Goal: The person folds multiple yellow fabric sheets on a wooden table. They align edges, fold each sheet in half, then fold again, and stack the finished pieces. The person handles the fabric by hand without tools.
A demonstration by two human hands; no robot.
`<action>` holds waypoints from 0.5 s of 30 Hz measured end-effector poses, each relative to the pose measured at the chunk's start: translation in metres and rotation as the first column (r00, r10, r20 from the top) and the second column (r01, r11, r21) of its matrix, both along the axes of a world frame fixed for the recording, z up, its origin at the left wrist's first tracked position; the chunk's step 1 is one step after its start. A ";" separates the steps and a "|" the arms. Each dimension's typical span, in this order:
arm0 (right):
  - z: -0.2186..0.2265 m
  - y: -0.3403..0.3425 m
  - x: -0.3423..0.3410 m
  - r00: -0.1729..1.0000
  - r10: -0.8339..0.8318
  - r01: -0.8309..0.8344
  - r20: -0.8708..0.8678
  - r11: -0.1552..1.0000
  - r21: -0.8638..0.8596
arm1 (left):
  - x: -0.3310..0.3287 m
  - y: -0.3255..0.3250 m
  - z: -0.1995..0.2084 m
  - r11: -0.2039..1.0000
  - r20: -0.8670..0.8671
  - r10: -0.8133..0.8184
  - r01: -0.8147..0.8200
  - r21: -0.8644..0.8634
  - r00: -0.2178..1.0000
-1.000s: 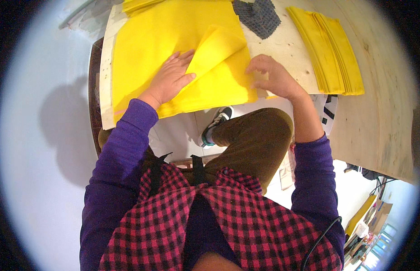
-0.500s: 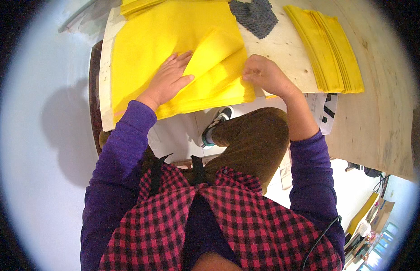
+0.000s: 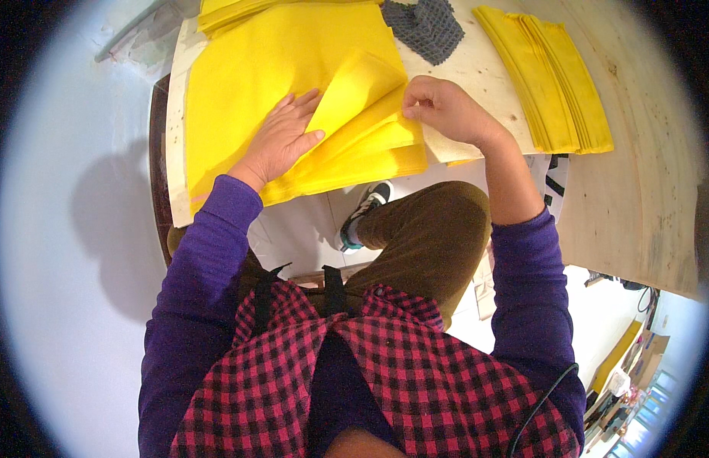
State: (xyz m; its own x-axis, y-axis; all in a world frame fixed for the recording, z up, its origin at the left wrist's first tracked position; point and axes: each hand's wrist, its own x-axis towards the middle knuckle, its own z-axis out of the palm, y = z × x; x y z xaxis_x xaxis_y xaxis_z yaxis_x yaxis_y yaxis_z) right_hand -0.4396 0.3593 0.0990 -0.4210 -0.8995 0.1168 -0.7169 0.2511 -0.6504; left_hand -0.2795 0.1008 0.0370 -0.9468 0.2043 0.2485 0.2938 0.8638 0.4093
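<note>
A stack of yellow cloth sheets (image 3: 240, 99) lies on the table in front of me. My left hand (image 3: 286, 137) rests on it with the fingers stretched out, its thumb apart from them. Beside that hand, the top sheet's near right corner is folded back as a raised flap (image 3: 358, 88). Below the flap, the edges of several layers are fanned apart. At the stack's right edge my right hand (image 3: 442, 111) is closed in a pinch on the yellow cloth; its fingertips partly hide the spot they grip.
A crumpled dark grey textured cloth (image 3: 427, 30) lies beyond my right hand. Farther right is a folded pile of yellow cloth (image 3: 549, 84). More yellow cloth (image 3: 225, 17) sits at the far left. The pale wooden table (image 3: 484, 88) ends just before my knees.
My right hand has moved slightly up and away from me. The layer edges near it have spread farther apart. My left hand has stayed on the cloth.
</note>
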 end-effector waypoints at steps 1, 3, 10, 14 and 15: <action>0.001 -0.002 -0.001 1.000 -0.002 0.002 -0.001 1.000 0.008 | 0.000 0.000 0.000 1.000 0.000 -0.002 0.002 0.002 1.000; 0.004 -0.005 -0.002 1.000 -0.008 0.008 -0.001 1.000 0.020 | 0.000 -0.001 -0.001 1.000 -0.004 -0.001 0.001 0.010 1.000; 0.015 -0.022 -0.010 0.998 0.001 -0.001 -0.064 1.000 0.003 | -0.001 0.000 0.004 0.998 0.002 -0.046 0.046 -0.043 0.999; 0.017 -0.031 -0.011 0.998 -0.006 0.006 -0.063 1.000 -0.001 | 0.002 0.002 0.009 0.997 -0.009 -0.075 0.075 -0.005 0.997; 0.017 -0.033 -0.011 0.998 -0.013 0.013 -0.053 1.000 0.001 | 0.002 0.001 0.010 0.997 0.011 -0.073 0.073 -0.014 0.997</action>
State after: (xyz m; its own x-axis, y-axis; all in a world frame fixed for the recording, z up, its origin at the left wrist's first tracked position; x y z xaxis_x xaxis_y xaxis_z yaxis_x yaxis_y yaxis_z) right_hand -0.4506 0.3264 0.1164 -0.4261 -0.8940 0.1384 -0.7472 0.2615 -0.6110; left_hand -0.2774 0.1019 0.0471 -0.9317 0.2767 0.2354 0.3524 0.8458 0.4005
